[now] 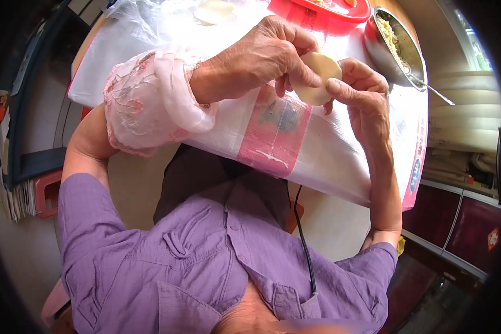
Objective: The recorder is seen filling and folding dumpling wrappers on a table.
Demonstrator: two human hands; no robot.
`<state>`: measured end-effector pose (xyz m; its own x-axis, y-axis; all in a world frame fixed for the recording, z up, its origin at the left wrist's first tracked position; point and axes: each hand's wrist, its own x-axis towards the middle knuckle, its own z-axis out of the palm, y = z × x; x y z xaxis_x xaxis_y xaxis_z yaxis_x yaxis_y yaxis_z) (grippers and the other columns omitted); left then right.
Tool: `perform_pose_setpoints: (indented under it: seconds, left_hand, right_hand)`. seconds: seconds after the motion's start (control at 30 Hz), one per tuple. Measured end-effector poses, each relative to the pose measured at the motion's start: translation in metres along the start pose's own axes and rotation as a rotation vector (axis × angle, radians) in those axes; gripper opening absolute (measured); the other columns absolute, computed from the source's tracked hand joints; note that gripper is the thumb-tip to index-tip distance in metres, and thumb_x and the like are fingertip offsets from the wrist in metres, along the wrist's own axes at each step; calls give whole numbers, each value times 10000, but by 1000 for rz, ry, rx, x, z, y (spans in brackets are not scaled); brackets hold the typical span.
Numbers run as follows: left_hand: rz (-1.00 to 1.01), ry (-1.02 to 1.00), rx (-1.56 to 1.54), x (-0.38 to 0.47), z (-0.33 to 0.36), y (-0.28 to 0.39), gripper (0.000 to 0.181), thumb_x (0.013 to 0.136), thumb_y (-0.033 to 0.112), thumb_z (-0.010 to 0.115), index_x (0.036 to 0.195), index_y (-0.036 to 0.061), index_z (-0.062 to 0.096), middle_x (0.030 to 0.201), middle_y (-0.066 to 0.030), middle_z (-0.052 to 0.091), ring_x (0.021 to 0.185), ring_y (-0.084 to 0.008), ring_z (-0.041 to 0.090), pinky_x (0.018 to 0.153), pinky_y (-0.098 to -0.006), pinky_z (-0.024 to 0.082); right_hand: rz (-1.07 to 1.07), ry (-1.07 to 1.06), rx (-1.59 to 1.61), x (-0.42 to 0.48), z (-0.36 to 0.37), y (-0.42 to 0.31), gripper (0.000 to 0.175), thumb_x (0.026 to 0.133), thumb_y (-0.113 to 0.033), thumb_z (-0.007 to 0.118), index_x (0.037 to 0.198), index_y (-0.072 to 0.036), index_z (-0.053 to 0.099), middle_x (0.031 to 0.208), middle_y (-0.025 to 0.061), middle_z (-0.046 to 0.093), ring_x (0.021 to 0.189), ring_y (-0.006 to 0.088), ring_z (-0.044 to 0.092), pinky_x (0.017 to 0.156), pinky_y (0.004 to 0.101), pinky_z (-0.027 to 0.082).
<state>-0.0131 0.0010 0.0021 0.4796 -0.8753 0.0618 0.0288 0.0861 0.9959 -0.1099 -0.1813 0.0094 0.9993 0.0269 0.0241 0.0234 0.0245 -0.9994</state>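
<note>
A round, pale dough wrapper (pixel 322 69) is held up over the table between both hands. My left hand (pixel 261 58), with a white and pink lace oversleeve behind its wrist, pinches the wrapper's left side between thumb and fingers. On the wrapper's right edge lies the thumb of my right hand (pixel 361 85), its fingers curled behind. To the right stands a steel bowl (pixel 371 46) with a yellowish crumbly filling (pixel 389 37) and a metal spoon (pixel 436 92) leaning over its rim. Another pale round wrapper (pixel 213 11) lies at the table's far side.
A red plastic tray (pixel 338 16) holding some pale pieces is at the far edge. Clear plastic film (pixel 140 21) lies at the far left. White and pink woven plastic sheeting (pixel 317 154) covers the table. A black cable (pixel 302 234) hangs by the shirt.
</note>
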Motion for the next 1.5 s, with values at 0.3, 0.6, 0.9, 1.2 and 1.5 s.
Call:
perform_pose_setpoints:
  seconds: [0.3,0.6,0.9,1.2,1.5]
  left_hand:
    - [94,-80,11,3,-3,-10,128,713,80,649,807,-1,618,732,-26,617,652,-59,548,567,-197,444]
    - [51,-59,4,-1,3,-5,121,734,72,664,822,0,625,708,-27,618,577,-44,545,469,-178,429]
    - [61,-16,21,2,0,-4,85,757,86,644,802,13,639,699,3,599,632,-39,529,551,-193,422]
    - [-1,-42,50,2,0,-5,97,752,89,655,802,8,638,701,7,599,634,-36,515,559,-190,408]
    - [15,-26,51,0,1,-4,132,750,88,650,857,11,649,748,-9,627,650,-49,544,566,-198,435]
  right_hand:
    - [56,47,92,-4,2,-2,183,766,-70,703,892,39,628,771,100,660,637,144,614,485,249,468]
    - [67,1,1,-2,3,-4,145,761,-44,699,854,33,619,748,103,654,614,151,616,463,261,469]
    - [21,65,50,-3,4,-4,150,759,-61,702,868,23,643,717,96,649,598,149,611,467,260,465]
    - [61,54,81,-5,2,-5,211,763,-86,707,913,47,638,727,101,653,616,144,617,481,249,458]
    - [97,-13,-27,-2,-1,-3,167,770,-52,684,896,46,636,740,111,655,593,150,618,484,246,468]
